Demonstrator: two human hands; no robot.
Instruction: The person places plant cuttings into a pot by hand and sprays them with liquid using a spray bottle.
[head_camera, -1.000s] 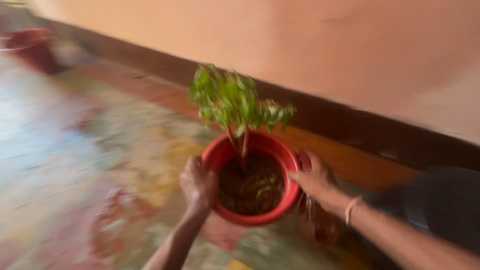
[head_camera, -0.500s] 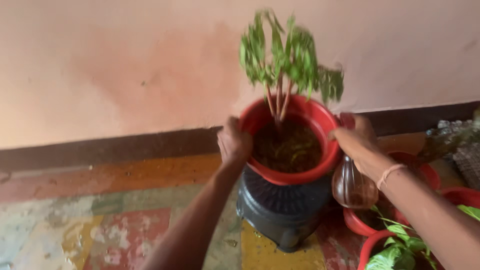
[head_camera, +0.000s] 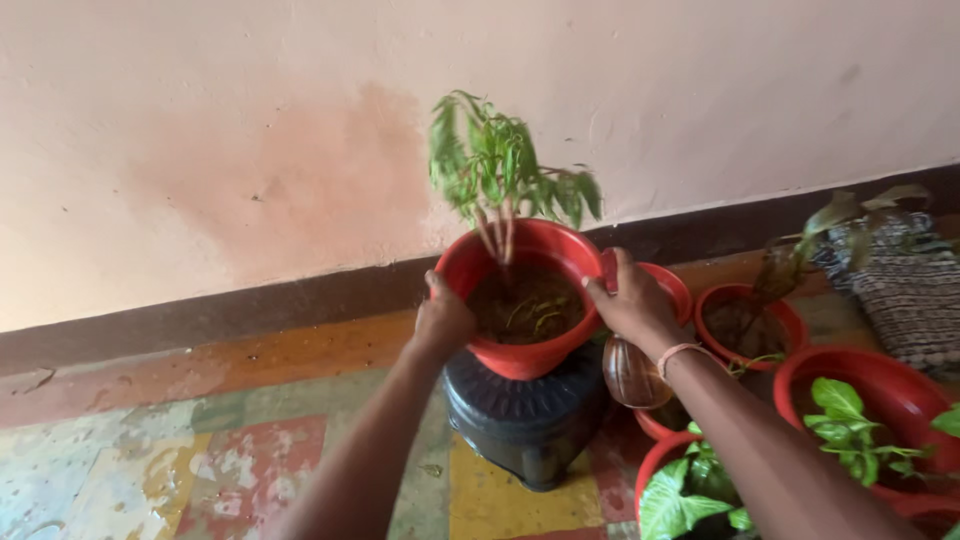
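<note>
A red pot (head_camera: 520, 355) holding a small leafy plant (head_camera: 497, 170) sits on top of a black stand (head_camera: 525, 415), close to a pale pink wall (head_camera: 250, 150). A second ago the pot was being carried low over the floor with the view swinging; half a second ago it arrived over the stand, and now it is lower and seems to rest on it, so the carrying looks finished and the pot looks set in place.

The left hand (head_camera: 443, 320) is closed around the pot's left rim, thumb over the edge, arm stretched forward from the lower middle of the view. The right hand (head_camera: 630, 300) grips the right rim the same way, with a thin band on its wrist. A brown plastic bottle (head_camera: 632, 372) hangs just under the right hand; whether that hand also holds it cannot be told.

To the right, on the floor, stand more red pots (head_camera: 880, 385) with green leaves or bare soil, touching or just beside one another. A woven bag (head_camera: 905, 290) lies further right by the wall. The floor (head_camera: 200, 460) is worn, patchy tile in red, yellow and green.
</note>
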